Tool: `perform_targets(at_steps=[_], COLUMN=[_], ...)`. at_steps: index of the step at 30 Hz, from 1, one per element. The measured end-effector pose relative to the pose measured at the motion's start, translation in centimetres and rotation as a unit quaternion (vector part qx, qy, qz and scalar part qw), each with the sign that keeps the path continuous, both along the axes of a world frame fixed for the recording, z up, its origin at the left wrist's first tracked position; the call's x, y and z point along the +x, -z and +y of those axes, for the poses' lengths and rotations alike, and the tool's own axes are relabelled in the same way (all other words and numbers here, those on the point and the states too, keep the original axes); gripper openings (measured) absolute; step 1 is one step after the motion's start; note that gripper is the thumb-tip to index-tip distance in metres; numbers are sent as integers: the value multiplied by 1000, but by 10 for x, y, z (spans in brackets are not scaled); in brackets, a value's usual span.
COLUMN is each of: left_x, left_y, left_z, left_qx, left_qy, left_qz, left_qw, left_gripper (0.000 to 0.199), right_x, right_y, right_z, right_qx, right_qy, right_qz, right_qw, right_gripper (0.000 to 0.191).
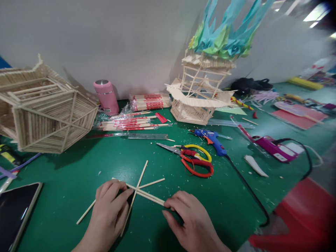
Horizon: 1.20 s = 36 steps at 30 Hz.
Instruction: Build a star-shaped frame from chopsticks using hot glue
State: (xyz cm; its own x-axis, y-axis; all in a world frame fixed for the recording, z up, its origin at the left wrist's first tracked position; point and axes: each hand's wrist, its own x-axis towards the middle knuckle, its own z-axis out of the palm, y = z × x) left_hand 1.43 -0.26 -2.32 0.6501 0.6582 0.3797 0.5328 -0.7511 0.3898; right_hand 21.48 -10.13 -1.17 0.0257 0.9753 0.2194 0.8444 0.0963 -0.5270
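Note:
Several thin wooden sticks point(151, 197) cross one another in a star shape on the green table, meeting in front of me. My left hand point(111, 206) is closed, thumb and fingers pinched on the left part of the long sticks and hiding some of them. At their right end, my right hand point(187, 218) grips with curled fingertips, the thumb slightly lower. One loose-looking stick end point(86, 212) pokes out left of my left hand. Beyond the hands lie scissors point(195, 159) with red and yellow handles and a blue glue gun point(210, 137).
A large wooden-stick model point(56, 119) stands at left, another point(193, 108) with blue and green paper at back. A pink flask point(106, 98), stick bundles point(151, 102), a phone point(19, 213), a purple device point(275, 148) and a black cord point(246, 185) surround the work area.

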Motion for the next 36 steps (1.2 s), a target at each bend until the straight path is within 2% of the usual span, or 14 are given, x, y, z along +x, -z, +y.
perform_targets(at_steps=[9, 21, 29, 36], left_x=[0, 4, 5, 5], left_y=[2, -3, -2, -1], left_z=[0, -2, -2, -2], left_qx=[-1, 0, -21, -36], left_qy=[8, 2, -19, -11], left_qz=[-3, 2, -2, -10], left_qw=[1000, 1000, 1000, 999], left_gripper=[28, 26, 27, 29], right_x=[0, -15, -27, -48], right_y=[1, -5, -10, -12], right_z=[0, 9, 13, 17], right_qx=[12, -43, -68, -96], right_qy=[3, 20, -16, -55], right_qz=[-3, -65, -76, -61], right_qw=[1000, 997, 995, 992], right_gripper=[9, 10, 14, 5])
